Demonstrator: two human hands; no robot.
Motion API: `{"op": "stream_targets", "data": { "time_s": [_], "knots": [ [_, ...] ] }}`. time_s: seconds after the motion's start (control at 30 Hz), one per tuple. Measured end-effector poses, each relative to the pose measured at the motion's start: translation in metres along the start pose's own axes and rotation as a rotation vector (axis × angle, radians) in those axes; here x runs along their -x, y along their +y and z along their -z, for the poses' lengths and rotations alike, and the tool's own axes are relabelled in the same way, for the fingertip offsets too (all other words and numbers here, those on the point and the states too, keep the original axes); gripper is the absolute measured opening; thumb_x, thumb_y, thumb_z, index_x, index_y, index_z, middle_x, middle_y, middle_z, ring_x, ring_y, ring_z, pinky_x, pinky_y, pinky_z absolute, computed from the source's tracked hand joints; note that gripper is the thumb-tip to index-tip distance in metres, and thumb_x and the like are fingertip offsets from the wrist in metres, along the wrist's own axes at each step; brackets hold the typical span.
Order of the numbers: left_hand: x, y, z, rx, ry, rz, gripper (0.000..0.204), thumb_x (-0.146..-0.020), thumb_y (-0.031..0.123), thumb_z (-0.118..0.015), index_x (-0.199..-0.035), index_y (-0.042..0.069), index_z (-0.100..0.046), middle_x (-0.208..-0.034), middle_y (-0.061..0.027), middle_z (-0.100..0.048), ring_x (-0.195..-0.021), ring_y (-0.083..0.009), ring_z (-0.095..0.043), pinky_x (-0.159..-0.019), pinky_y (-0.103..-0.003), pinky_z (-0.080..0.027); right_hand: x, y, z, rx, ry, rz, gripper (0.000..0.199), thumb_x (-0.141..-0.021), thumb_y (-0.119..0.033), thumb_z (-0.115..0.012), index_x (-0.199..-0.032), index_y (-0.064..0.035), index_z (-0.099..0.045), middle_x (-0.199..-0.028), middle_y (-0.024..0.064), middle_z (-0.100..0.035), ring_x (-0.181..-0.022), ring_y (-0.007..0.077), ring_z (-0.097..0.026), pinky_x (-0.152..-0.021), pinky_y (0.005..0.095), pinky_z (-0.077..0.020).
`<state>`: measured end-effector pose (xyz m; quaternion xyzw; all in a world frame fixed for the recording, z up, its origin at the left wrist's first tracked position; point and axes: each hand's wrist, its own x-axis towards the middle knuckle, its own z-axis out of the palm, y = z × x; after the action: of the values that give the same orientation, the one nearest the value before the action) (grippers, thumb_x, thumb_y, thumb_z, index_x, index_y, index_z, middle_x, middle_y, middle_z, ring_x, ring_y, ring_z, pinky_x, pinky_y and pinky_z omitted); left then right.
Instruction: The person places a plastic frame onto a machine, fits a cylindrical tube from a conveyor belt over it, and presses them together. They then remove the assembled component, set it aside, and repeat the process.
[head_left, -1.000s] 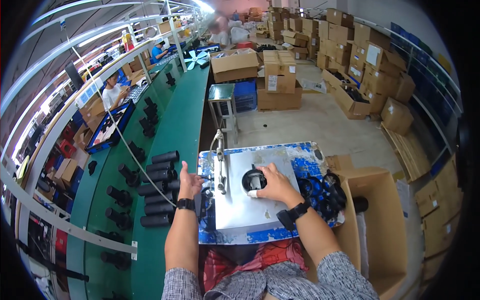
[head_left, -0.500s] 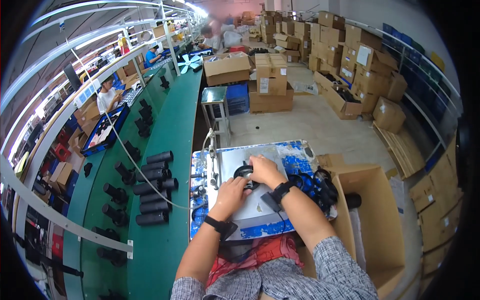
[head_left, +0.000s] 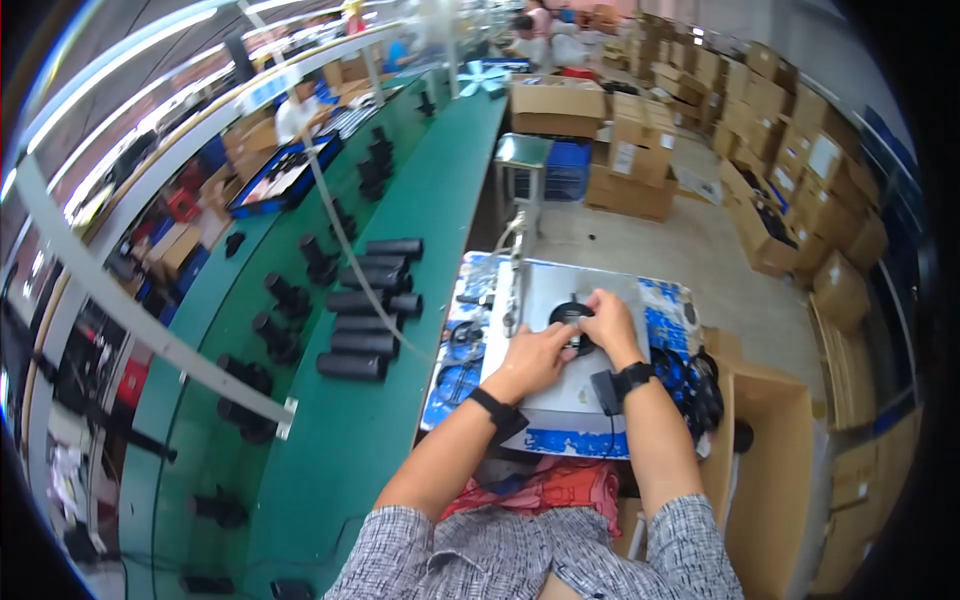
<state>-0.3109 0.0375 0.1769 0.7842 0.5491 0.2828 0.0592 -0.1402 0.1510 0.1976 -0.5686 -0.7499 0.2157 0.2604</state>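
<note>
Both my hands on a round black part at the grey plate.

My left hand [head_left: 537, 357] and right hand [head_left: 607, 322] meet over the round black part [head_left: 572, 322], fingers pressed together on it; it sits in the middle of the grey plate [head_left: 560, 390] on the small table [head_left: 452, 385]. Black cylinders [head_left: 365, 310] lie well apart on the green conveyor table [head_left: 330, 450] to my left. An open cardboard box [head_left: 775, 450] stands just beside my right arm.

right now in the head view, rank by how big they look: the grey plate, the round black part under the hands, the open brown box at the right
1. open brown box, though it sits nearer the camera
2. grey plate
3. round black part, mostly covered by the left hand and right hand
</note>
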Motion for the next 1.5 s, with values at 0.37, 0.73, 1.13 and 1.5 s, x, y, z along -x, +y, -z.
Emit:
{"op": "stream_targets", "data": {
  "time_s": [0.37,0.73,1.13,1.5],
  "knots": [
    [0.205,-0.16,0.114,-0.472,0.571,0.501,0.046,-0.07,-0.007,-0.062,-0.112,0.012,-0.068,-0.116,-0.0118,-0.062,-0.117,-0.0353,-0.057,-0.098,-0.049,-0.042,0.113,-0.018,0.06,-0.263,0.102,0.192,0.035,-0.084,-0.007,-0.084,-0.116,-0.0072,-0.07,-0.118,0.0033,-0.065,-0.098,0.0165,-0.061,-0.082,0.0301,-0.0503],
    [0.233,-0.179,0.13,-0.697,-0.108,0.52,0.051,-0.074,0.0,-0.076,-0.119,0.02,-0.064,-0.121,-0.0008,-0.064,-0.136,-0.0308,-0.055,-0.123,-0.071,-0.024,0.163,-0.048,0.043,-0.465,-0.287,0.299,0.037,-0.089,-0.009,-0.084,-0.122,-0.0055,-0.069,-0.124,0.0058,-0.065,-0.102,0.0164,-0.067,-0.088,0.0316,-0.0527],
    [0.103,0.056,0.164,-0.318,0.489,0.101,0.061,-0.089,0.011,-0.078,-0.147,0.014,-0.06,-0.15,-0.0172,-0.051,-0.146,-0.0386,-0.046,-0.123,-0.062,-0.028,0.113,-0.085,0.015,-1.108,-0.517,0.187,0.058,-0.088,-0.017,-0.089,-0.136,-0.0026,-0.06,-0.116,0.0073,-0.073,-0.109,0.0192,-0.071,-0.099,0.0383,-0.0579],
    [0.156,0.043,0.083,0.223,0.407,0.319,0.056,-0.088,0.005,-0.079,-0.141,0.003,-0.059,-0.142,-0.0214,-0.049,-0.136,-0.0396,-0.05,-0.116,-0.048,-0.041,0.003,0.019,-0.012,-0.914,0.141,0.197,0.052,-0.105,-0.026,-0.071,-0.142,-0.0058,-0.042,-0.121,0.011,-0.064,-0.108,0.0201,-0.068,-0.094,0.0374,-0.0576]
  ]
}}
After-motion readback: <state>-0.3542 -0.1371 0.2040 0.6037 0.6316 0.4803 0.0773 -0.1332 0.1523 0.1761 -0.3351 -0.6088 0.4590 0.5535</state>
